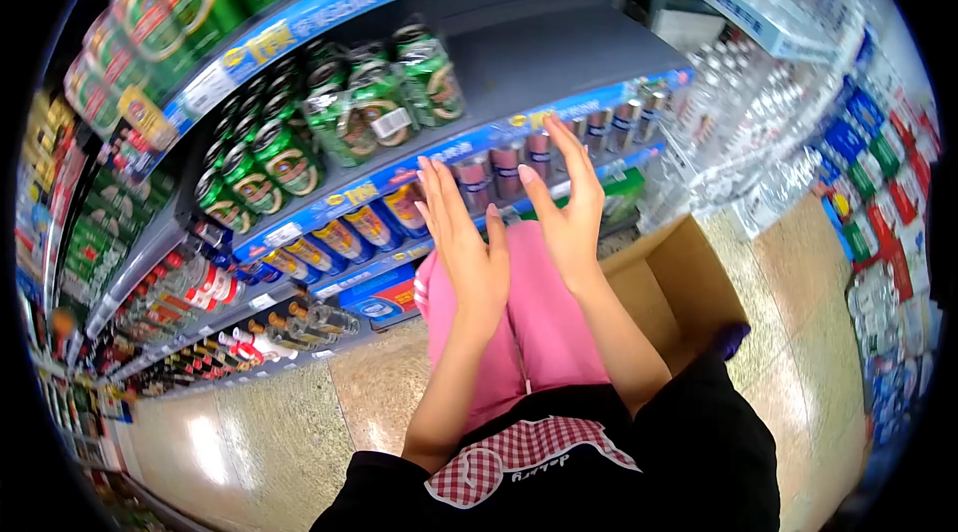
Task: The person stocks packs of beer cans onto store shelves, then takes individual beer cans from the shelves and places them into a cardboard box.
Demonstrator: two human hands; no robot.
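Note:
My left hand (464,238) and my right hand (567,195) are raised side by side in front of a store shelf, fingers straight and apart, holding nothing. They hover below a shelf of green beer cans (384,98), partly wrapped in plastic, and in front of a lower row of grey and pink cans (509,165). An open cardboard box (679,287) stands on the floor just right of my pink trousers (539,317).
Blue-edged shelves (329,3) run left, holding more green cans above and orange-blue cans (344,233) and bottles lower down. Packs of water bottles (758,123) fill the right side. Polished stone floor (279,422) lies below.

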